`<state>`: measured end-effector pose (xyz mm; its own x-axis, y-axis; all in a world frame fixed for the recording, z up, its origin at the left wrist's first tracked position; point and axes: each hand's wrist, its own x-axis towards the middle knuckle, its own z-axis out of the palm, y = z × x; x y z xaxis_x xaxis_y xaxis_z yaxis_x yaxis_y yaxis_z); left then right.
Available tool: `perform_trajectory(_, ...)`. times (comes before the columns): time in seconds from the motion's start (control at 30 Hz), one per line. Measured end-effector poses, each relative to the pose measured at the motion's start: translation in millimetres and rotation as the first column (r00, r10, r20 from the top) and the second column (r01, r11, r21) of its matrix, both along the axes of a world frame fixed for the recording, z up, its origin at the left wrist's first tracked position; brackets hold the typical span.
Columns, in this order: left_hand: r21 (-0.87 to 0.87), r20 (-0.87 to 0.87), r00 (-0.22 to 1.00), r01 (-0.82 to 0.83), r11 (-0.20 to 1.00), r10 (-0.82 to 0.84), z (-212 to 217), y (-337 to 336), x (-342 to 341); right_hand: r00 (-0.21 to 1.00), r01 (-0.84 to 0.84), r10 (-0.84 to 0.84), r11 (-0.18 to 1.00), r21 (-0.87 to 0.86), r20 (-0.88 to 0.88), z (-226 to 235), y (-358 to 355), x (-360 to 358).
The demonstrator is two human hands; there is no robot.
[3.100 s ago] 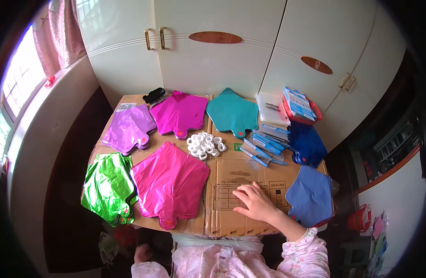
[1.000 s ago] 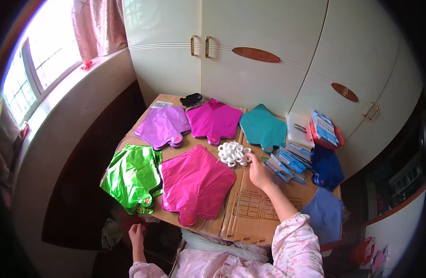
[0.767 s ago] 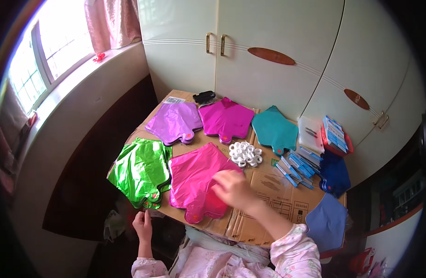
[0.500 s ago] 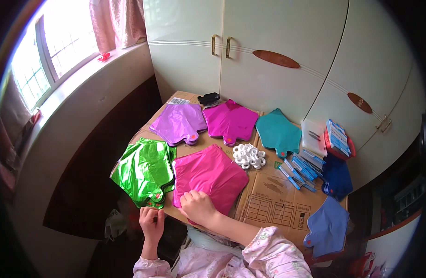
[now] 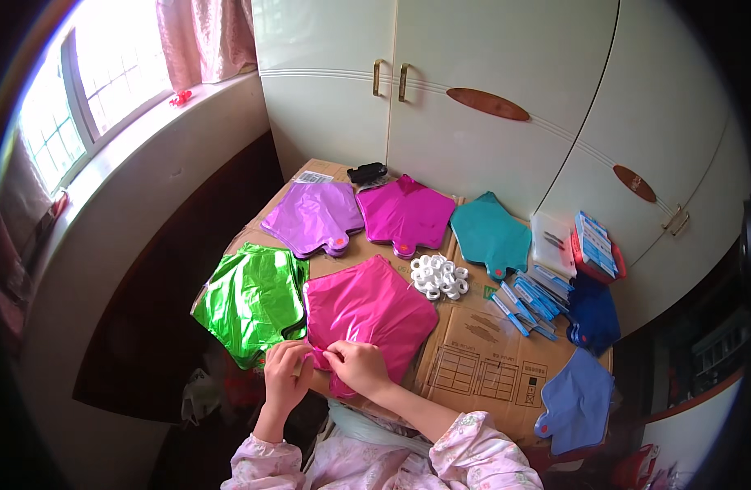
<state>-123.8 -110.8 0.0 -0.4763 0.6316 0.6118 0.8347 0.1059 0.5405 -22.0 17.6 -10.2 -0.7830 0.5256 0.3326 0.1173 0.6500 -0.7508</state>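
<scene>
A bright pink foil balloon (image 5: 383,306), flat and star-shaped, lies in front of me on the cardboard. At its near left corner, my left hand (image 5: 285,380) and my right hand (image 5: 359,371) are close together. A bit of pink foil is bunched up between them, and the fingers of both hands are pinched on it. Next to my left hand lies a stack of shiny green foil balloons (image 5: 253,298); my wrist and fingers cover its lower tip.
Farther back lie lilac (image 5: 314,216), magenta (image 5: 404,212) and teal (image 5: 491,233) foil stacks. White rings (image 5: 438,276) are heaped mid-table. Blue-and-white packets (image 5: 530,298), a red box (image 5: 600,257) and blue foil (image 5: 575,400) sit on the right of the cardboard (image 5: 473,376).
My left hand has moved right and up from beside the green stack to the pink balloon's corner. My right hand has shifted slightly right, and the corner is now lifted between them.
</scene>
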Motion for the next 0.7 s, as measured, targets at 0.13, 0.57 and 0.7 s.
perform_trajectory(0.13,-0.011,-0.049,0.996,0.077,0.997,-0.078,7,9,-3,1.0,0.021,-0.018,0.976,-0.215,0.017,4,4,1)
perform_trajectory(0.57,-0.452,-0.266,0.914,0.163,0.877,-0.307,7,37,-28,0.961,-0.249,-0.001,0.428,-0.869,-0.276,-16,38,-2)
perform_trajectory(0.7,-0.666,-0.335,0.874,0.045,0.744,-0.352,3,43,-35,0.909,-0.268,-0.212,0.362,-0.893,-0.359,3,57,5)
